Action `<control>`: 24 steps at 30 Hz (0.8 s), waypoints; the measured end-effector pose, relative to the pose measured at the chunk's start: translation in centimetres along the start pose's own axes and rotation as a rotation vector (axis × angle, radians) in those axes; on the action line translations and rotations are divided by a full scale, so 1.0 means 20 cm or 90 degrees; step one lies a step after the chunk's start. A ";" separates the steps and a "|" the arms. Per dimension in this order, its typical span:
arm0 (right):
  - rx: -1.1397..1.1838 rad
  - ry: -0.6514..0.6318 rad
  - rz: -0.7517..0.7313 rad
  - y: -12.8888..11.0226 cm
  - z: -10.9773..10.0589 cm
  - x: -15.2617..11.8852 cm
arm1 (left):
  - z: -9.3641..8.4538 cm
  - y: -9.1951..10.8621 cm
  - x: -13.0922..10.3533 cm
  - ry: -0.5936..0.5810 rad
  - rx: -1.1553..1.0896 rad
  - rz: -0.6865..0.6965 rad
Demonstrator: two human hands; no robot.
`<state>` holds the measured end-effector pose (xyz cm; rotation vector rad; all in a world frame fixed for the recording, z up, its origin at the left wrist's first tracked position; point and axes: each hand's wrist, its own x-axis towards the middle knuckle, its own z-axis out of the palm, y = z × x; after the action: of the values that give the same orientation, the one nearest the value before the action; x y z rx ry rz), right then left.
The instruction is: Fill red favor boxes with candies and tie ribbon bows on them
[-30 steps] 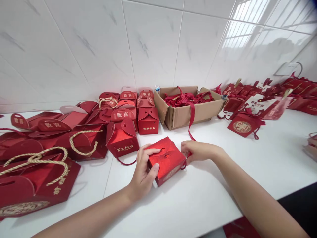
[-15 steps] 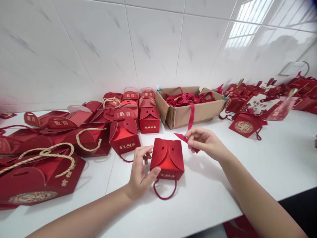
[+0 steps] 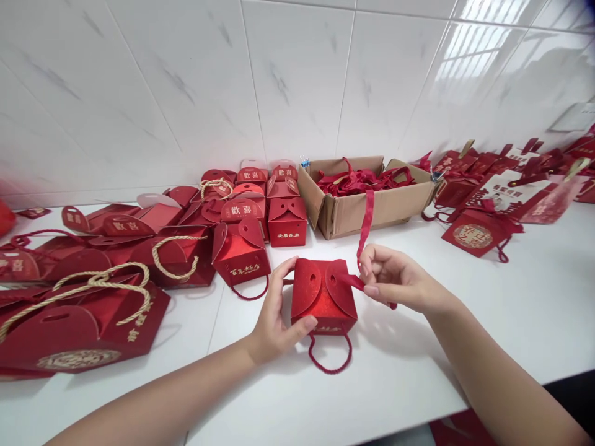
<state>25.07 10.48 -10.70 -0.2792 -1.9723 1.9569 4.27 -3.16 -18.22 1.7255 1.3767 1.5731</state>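
One red cord (image 3: 331,371) loops off the front of the box (image 3: 324,303), upright on the table (image 3: 279,402) right by the person. Left hand (image 3: 276,319): curved wide round its side, thumb at front, probably to steady it. Right hand (image 3: 409,282): thumb and finger pinching ribbon (image 3: 367,226), likely near the tip to control the limp end. Open carton (image 3: 381,209) behind, presumably close so ribbon feeds easily. Left thumb hides some lettering; left fingertips hard to see. Can't tell if ribbon enters the slot. Far-right bags (image 3: 584,148) cut off.
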 end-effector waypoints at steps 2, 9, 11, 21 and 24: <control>-0.002 -0.012 0.005 -0.01 0.01 0.00 | 0.00 0.01 0.00 -0.002 0.002 -0.007; 0.008 -0.024 0.034 0.00 0.01 0.00 | 0.00 0.02 0.00 -0.002 0.000 0.001; 0.010 -0.019 0.036 0.00 0.01 0.00 | 0.00 0.02 0.01 -0.007 -0.003 0.013; -0.085 0.018 0.045 -0.01 0.04 0.01 | 0.00 0.02 0.00 -0.052 -0.007 0.079; -0.203 0.051 0.023 -0.03 0.07 0.01 | 0.00 0.02 0.00 -0.052 -0.003 0.071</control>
<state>24.53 9.30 -10.13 -0.4677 -2.2355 1.6169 4.48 -3.32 -17.81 1.8716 1.2564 1.5435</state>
